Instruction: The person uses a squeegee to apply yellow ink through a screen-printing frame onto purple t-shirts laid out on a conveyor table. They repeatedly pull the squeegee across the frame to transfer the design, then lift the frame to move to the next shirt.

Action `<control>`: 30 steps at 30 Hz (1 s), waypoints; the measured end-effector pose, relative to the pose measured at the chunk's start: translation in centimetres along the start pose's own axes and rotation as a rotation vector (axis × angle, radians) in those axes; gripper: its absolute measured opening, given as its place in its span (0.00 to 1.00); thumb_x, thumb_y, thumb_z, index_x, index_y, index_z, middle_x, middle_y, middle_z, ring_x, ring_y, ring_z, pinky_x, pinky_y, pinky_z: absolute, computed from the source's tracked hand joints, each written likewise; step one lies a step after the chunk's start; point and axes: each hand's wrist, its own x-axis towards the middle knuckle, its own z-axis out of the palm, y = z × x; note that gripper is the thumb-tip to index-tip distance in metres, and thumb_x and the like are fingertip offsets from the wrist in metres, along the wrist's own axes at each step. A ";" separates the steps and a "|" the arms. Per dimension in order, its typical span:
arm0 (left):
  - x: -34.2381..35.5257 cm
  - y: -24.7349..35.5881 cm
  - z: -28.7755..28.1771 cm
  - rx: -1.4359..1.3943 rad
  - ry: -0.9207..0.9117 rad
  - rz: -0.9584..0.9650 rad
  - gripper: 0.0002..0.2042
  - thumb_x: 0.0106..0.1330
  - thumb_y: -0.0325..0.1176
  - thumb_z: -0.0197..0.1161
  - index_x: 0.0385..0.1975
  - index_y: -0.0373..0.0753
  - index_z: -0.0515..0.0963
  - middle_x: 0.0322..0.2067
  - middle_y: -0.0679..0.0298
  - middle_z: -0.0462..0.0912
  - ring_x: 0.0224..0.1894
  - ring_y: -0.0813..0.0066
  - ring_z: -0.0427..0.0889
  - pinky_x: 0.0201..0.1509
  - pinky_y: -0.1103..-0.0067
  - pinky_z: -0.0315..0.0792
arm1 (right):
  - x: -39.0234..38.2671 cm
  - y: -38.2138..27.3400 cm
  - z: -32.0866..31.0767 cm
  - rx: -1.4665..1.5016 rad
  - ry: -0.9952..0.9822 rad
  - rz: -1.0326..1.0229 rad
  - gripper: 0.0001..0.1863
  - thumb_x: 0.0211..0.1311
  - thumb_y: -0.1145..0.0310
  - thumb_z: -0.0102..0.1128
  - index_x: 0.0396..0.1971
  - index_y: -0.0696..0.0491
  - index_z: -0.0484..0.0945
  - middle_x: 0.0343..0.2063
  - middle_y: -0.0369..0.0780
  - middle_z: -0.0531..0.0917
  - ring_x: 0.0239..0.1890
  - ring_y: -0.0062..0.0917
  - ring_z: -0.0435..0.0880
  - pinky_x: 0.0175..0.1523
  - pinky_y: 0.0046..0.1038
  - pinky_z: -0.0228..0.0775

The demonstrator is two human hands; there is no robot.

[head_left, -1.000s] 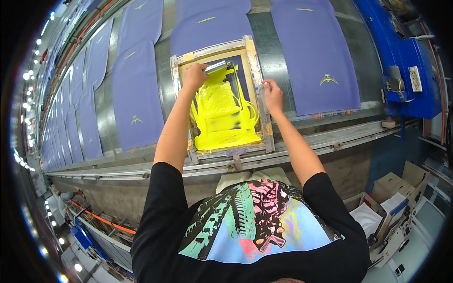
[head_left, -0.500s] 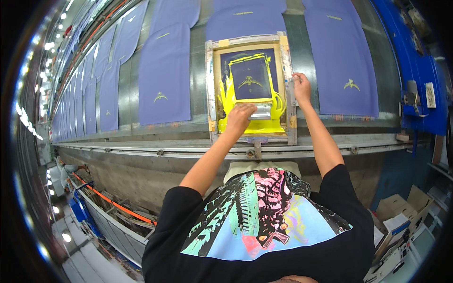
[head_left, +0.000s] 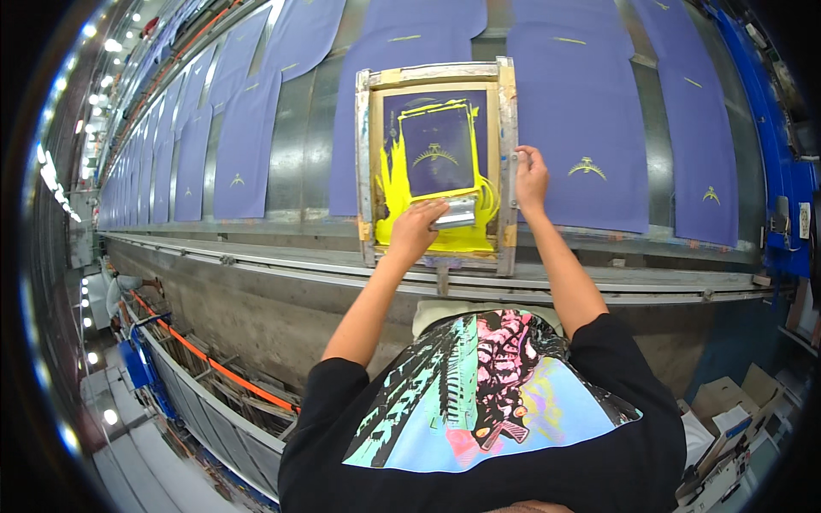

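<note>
- Inside the near half of a stained rectangular frame (head_left: 508,111), grasping a metal squeegee (head_left: 460,211) by its left end with the left hand (head_left: 416,228).
- Holding the squeegee crosswise over thick yellow ink (head_left: 466,243), just below a dark rectangular window in the screen (head_left: 440,132).
- Showing an arched, spiky, yellowish motif (head_left: 435,156) within that window.
- Curling the right hand (head_left: 531,181) at the frame's outer right side, leaving unclear whether pinching it or merely touching.
- Standing at a long grey table (head_left: 295,162), facing purple fabric panels (head_left: 590,111) laid in rows, with similar arched motifs near the close ends of several.
- Standing beside a metal rail (head_left: 325,268) along the table's near edge.
- Wearing a black T-shirt (head_left: 479,492) with a multicoloured print.
- Having cardboard boxes (head_left: 717,402) at the lower right.
</note>
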 end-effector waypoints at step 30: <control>19.0 -6.0 -3.3 0.284 0.106 -0.023 0.18 0.54 0.29 0.65 0.44 0.56 0.89 0.34 0.55 0.89 0.36 0.52 0.88 0.44 0.62 0.82 | 0.3 1.6 -0.2 -0.134 0.052 -0.034 0.10 0.74 0.62 0.56 0.43 0.50 0.83 0.19 0.39 0.74 0.22 0.25 0.72 0.32 0.33 0.65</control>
